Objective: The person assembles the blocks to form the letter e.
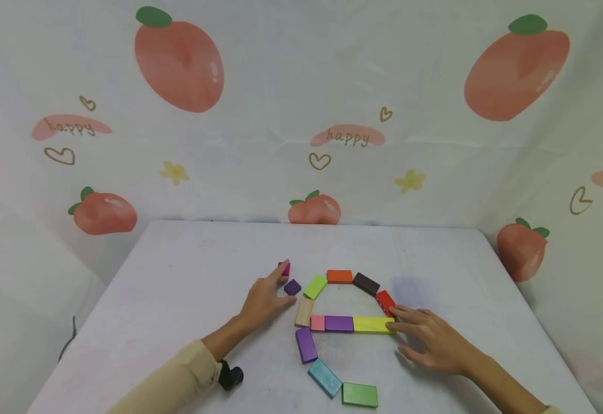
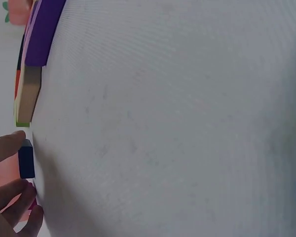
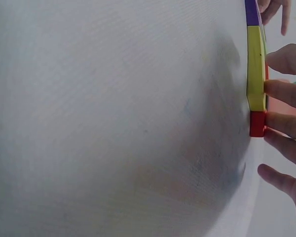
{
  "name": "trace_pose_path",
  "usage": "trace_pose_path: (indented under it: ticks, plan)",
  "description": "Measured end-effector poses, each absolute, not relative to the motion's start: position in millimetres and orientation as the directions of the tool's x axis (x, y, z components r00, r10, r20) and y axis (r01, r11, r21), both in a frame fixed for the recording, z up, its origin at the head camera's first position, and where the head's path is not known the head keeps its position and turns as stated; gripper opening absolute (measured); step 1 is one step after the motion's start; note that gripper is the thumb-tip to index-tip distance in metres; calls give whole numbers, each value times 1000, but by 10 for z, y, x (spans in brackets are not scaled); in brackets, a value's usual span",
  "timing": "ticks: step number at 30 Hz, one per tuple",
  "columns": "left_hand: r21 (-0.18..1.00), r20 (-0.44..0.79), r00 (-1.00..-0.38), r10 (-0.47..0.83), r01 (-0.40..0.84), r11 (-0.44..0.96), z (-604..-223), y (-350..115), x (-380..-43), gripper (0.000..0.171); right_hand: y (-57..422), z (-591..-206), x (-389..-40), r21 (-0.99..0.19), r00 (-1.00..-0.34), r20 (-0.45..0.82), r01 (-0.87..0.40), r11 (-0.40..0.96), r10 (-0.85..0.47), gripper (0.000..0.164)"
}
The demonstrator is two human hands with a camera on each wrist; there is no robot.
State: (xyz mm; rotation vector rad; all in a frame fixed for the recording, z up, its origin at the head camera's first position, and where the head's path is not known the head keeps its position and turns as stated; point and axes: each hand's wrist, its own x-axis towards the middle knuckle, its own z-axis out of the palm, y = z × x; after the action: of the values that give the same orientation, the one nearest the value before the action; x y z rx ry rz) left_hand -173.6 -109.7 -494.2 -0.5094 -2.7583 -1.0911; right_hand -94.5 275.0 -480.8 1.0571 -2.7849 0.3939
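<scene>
My left hand [image 1: 264,298] reaches to the far left of the block figure, its index fingertip over a small magenta block [image 1: 281,268]. A small dark purple block [image 1: 293,287] lies between that finger and the thumb, also showing in the left wrist view as a dark block [image 2: 26,162]. On the other side, my right hand [image 1: 433,340] has its fingers spread, with fingertips resting at the red block [image 1: 384,302] and the end of the long yellow block [image 1: 371,325]. In the right wrist view, fingertips touch the yellow block [image 3: 256,69] and red block [image 3: 257,123].
A curve of blocks runs through black [image 1: 366,283], orange [image 1: 339,277], lime [image 1: 315,287], tan [image 1: 304,312], purple [image 1: 306,345], blue [image 1: 324,378] and green [image 1: 360,395]. Pink [image 1: 317,324] and purple [image 1: 339,324] blocks line up with the yellow one on the white table [image 1: 177,276].
</scene>
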Motion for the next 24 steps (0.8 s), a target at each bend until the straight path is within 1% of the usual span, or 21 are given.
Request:
trace_pose_path:
  ticks: [6,16,24]
  plan:
    - [642,241,-936,258,353,681,-4954,-1090,-1746,83,2758,-4819,-946,-189,-740,223,-671,717,-634,40]
    - [670,257,-937,239,350,655,-4935,-1095,-1750,76,2748,-4808,-955,-185,-738,224,-674,716,-637,40]
    - [672,284,-915,286,403,621,-4867,-1009,-1657,77,2754,-4801,-947,-181,-737,227,-674,716,-637,40]
